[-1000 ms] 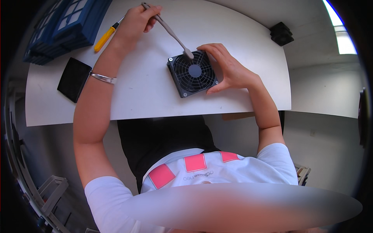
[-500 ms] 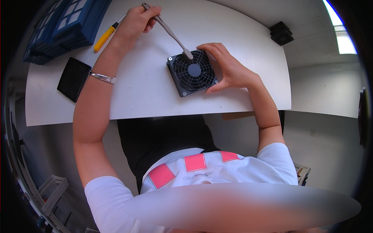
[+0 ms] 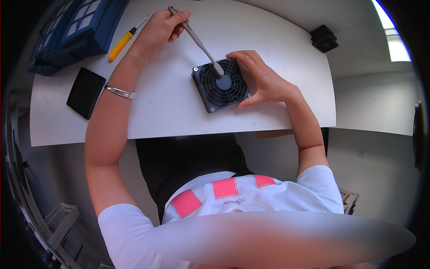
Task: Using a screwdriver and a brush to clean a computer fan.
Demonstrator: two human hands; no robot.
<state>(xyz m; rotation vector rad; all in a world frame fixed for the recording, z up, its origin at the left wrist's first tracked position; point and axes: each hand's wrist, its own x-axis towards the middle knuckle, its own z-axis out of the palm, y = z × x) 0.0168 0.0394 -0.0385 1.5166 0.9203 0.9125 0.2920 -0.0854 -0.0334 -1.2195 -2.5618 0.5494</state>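
My left hand (image 3: 165, 30) is closed around the upper handle of a long, slim grey brush (image 3: 197, 40). The brush slants down to the right, and its rounded head lies against the grille of a square black cooling fan (image 3: 224, 82), just above the hub. Any bristles are hidden on the underside. My right hand (image 3: 265, 80) grips the fan's right side, thumb at the near corner and fingers at the far corner. The fan lies flat on the white table (image 3: 165, 103), grille facing up, with screws showing at its corners.
A yellow-handled screwdriver (image 3: 120, 46) lies beyond my left forearm. Nearer, a black rectangular tray or panel (image 3: 85, 93) sits beside that arm. Blue storage bins (image 3: 85, 27) stand at the far left. Another black fan-like block (image 3: 324, 38) rests at the table's far right edge.
The brush head has slid a little toward me over the grille, closer to the hub. My left hand has shifted slightly right and nearer. My right hand and the fan stay nearly still.
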